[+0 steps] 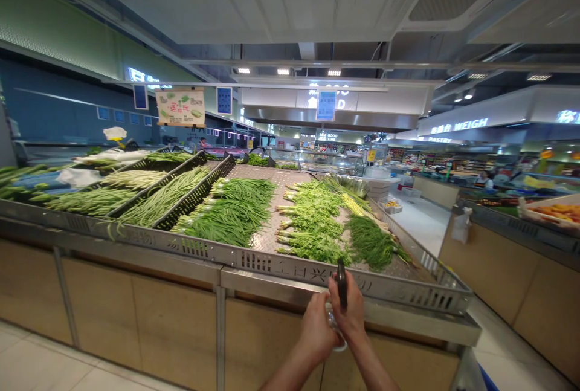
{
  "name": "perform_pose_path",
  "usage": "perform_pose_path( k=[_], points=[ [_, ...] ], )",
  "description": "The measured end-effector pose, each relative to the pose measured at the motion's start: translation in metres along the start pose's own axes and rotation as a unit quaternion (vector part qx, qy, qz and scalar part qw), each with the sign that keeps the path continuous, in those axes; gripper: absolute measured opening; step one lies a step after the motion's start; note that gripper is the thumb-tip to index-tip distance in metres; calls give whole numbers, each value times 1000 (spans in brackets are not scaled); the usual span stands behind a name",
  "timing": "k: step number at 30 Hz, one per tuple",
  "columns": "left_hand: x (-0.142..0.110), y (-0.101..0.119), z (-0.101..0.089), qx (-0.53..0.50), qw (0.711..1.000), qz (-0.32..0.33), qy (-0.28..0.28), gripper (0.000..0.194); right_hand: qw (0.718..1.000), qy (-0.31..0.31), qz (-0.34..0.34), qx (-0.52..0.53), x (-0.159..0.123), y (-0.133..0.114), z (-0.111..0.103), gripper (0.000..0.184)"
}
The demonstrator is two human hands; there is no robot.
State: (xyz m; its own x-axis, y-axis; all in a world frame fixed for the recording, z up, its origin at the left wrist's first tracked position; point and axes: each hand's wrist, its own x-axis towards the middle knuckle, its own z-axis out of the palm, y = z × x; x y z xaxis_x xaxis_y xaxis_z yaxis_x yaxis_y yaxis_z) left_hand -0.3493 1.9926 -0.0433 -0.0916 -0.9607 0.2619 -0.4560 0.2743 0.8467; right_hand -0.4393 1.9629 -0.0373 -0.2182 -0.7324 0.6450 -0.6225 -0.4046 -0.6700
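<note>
My left hand (317, 327) and my right hand (351, 309) are close together in front of the vegetable stand's metal edge. A slim dark object (341, 285) with a rounded top stands upright in my right hand; its exact kind does not show. My left hand is closed, its fingers curled toward the right hand. Something clear and shiny (339, 344) shows between and below the hands, partly hidden by them. Just beyond lie bunches of leafy celery-like greens (312, 216) and feathery dark green herbs (370, 240).
A perforated metal rim (290, 267) borders the stand. Long green chive-like bunches (231, 210) lie left of a bare strip, with long beans (167, 194) between black dividers (197, 191). An aisle (419, 216) runs right, beside another counter (498, 264). Signs hang overhead.
</note>
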Motion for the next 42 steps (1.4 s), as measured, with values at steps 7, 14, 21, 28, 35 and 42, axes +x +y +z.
perform_pose_path(
  k=[7, 14, 21, 28, 35, 42],
  points=[
    [7, -2, -1, -15, 999, 46, 22, 60, 1000, 18, -16, 2, 7, -2, 1, 40],
    [17, 8, -12, -17, 998, 60, 33, 57, 999, 32, -39, -6, 23, -17, 3, 41],
    [22, 18, -25, -15, 998, 26, 47, 57, 997, 8, -82, -9, 38, -31, 6, 36],
    [23, 21, -32, 5, 998, 14, 58, 59, 997, -2, -65, -33, 45, -45, 6, 29],
    [29, 24, -35, -5, 997, 34, 64, 61, 998, 26, -65, -9, 50, -45, 8, 36],
    [38, 25, -32, -1, 995, 71, 73, 59, 998, 37, -56, 9, 56, -45, 5, 40]
  ],
)
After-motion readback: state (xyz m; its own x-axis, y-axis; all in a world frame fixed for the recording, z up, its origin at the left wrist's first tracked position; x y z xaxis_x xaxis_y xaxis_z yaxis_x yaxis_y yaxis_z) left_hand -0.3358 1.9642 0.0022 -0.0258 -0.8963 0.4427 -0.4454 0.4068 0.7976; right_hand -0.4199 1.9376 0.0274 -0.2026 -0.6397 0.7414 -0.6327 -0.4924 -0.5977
